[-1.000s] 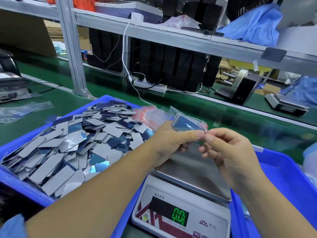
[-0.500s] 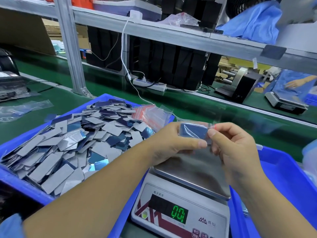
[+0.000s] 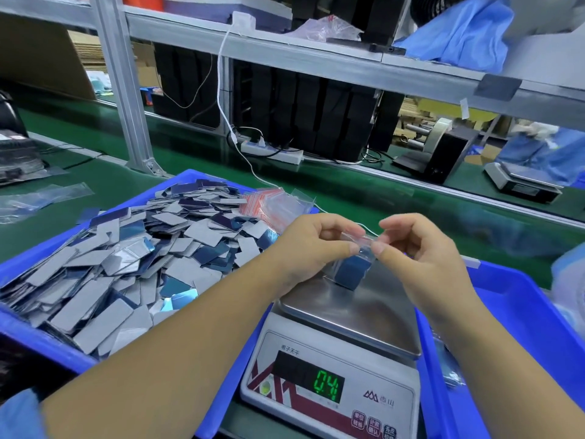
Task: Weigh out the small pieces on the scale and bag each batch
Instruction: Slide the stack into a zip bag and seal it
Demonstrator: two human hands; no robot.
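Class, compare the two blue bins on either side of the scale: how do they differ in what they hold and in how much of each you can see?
The left bin is heaped with small grey and blue pieces, with a bundle of red-striped bags at its far corner; the right bin shows mostly bare floor. The left bin's far and near rims are visible; the right bin is cut off by the frame edge. Both are blue plastic and flank the scale.

Bins (image 3: 38,340): blue. Pieces (image 3: 104,280): grey and dark blue. Scale (image 3: 329,391): white, maroon-striped, green digits. Belt (image 3: 364,191): green.
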